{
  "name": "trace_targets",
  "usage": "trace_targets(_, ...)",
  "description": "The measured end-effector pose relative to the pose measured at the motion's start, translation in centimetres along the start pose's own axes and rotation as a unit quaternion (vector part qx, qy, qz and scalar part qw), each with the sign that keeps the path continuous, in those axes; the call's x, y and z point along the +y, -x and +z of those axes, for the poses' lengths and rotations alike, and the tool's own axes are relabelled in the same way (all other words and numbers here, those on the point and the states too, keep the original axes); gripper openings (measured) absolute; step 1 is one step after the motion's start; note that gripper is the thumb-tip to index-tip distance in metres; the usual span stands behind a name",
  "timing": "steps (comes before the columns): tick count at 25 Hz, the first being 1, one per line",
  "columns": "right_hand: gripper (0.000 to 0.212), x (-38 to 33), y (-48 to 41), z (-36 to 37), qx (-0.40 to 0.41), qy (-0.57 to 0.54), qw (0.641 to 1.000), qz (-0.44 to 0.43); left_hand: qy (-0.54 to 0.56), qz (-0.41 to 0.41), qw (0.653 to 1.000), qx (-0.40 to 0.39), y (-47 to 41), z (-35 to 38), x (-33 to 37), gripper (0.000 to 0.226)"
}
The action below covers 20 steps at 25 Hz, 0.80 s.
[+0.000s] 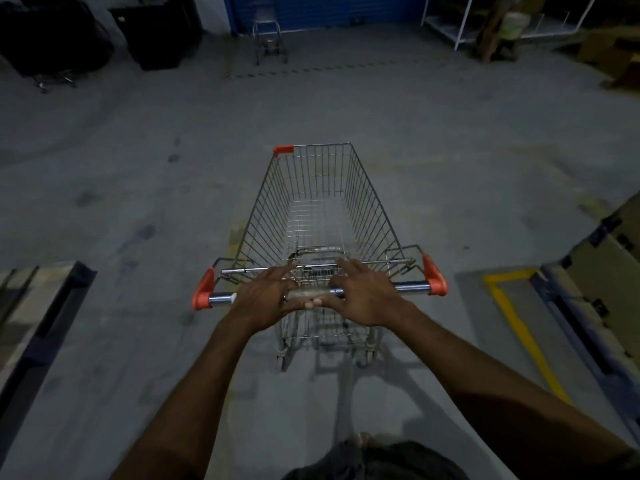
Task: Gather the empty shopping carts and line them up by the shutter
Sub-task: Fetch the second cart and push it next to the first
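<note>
Dim room with a stained grey concrete floor (138, 174) and a blue shutter (329, 10) on the far wall, a second cart (270, 36) parked just before it. An empty wire shopping cart (322, 209) stands near, centre; left hand (266, 296) and right hand (363, 296) press its handle (408, 288), fingers outstretched, not curled round

Dim light lay over the stained grey concrete floor (138, 150). A yellow floor line (518, 323) was there, cardboard boxes (599, 271) just right of it, white racking (462, 22) well beyond, black bins (159, 36) far left.
</note>
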State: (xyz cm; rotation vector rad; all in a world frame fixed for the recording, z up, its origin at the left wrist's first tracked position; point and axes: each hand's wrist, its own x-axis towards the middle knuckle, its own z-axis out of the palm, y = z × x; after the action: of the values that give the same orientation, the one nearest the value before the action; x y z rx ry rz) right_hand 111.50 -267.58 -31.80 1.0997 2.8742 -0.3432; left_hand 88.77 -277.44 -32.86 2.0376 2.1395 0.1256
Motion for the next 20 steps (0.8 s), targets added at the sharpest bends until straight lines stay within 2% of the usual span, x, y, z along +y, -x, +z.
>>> trace_targets(2,0.108,1.6,-3.2,-0.5,-0.014,0.015,0.999,0.034,-0.014,-0.018,0.999,0.025,-3.8,0.0,-0.3,0.099)
trace_targets(5,0.089,3.4,-7.0,-0.5,0.061,0.049,0.99,0.117,-0.031,-0.027,0.997,0.061,-9.6,-0.1,-0.7,0.09)
trace_targets(7,0.08,4.8,-9.5,-0.4,0.102,0.064,0.983,0.14,-0.051,-0.018,0.995,0.082,-13.1,-0.3,-1.3,0.091)
trace_targets(11,0.067,8.2,-16.6,-0.5,0.164,0.042,0.977,0.133,-0.042,0.006,0.99,0.135,-20.1,-1.0,-3.8,0.092)
trace_targets(16,0.048,11.9,-25.3,-1.5,0.22,0.068,0.97,0.083,-0.057,0.07,0.983,0.161,-29.3,-2.0,-9.3,0.065)
trace_targets(18,0.049,13.0,-28.9,-2.4,0.211,0.095,0.97,0.079,-0.083,0.05,0.983,0.155,-33.1,-2.7,-10.9,0.056)
trace_targets(20,0.064,13.4,-32.7,-2.9,0.185,0.096,0.971,0.118,-0.088,0.007,0.985,0.15,-36.7,-3.3,-12.1,0.064)
